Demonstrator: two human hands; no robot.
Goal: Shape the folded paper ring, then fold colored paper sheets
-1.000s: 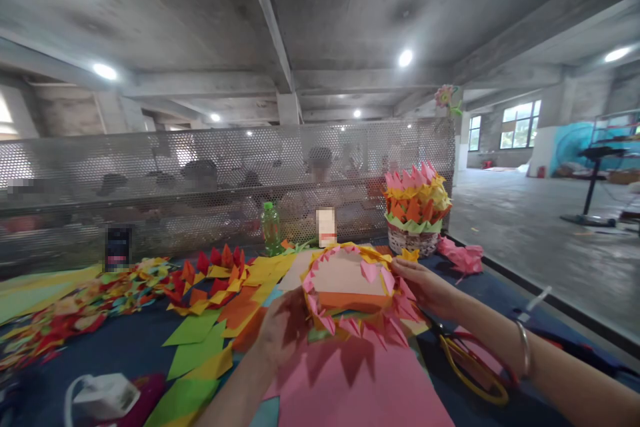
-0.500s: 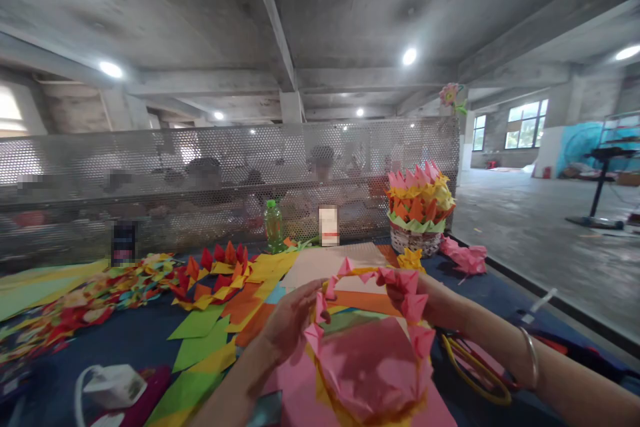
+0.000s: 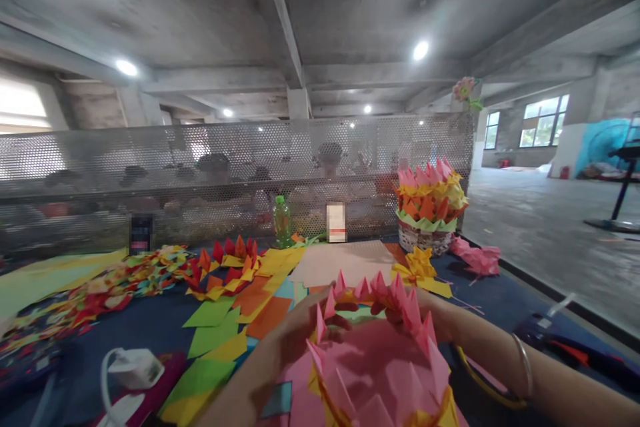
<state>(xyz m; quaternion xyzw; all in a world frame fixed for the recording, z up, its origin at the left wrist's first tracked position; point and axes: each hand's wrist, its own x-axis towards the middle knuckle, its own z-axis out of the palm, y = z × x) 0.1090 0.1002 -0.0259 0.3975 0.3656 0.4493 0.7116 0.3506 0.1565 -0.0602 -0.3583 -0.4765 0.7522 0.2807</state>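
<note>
A ring of folded pink paper petals with yellow pieces beneath (image 3: 434,370) is held over pink paper sheets (image 3: 380,347) on the table. My left hand (image 3: 303,333) grips its far left side, its fingertips showing inside the ring. On the far right side my right hand (image 3: 430,312) holds it too, most of those fingers hidden behind the pointed petals. The petals stand upright, tips toward the ceiling. Just beyond lies a yellow folded paper piece (image 3: 419,268).
A basket (image 3: 425,238) with tiers of folded paper stands at the back right. A green bottle (image 3: 283,223) and a red-orange folded ring (image 3: 215,280) are behind. Coloured sheets (image 3: 215,333), a white plug (image 3: 137,367) and a glue gun-like tool (image 3: 560,340) flank my arms.
The pink ring has tipped so its petals point up, and both hands have moved down slightly around it. The whole view has shifted a little to the left.
</note>
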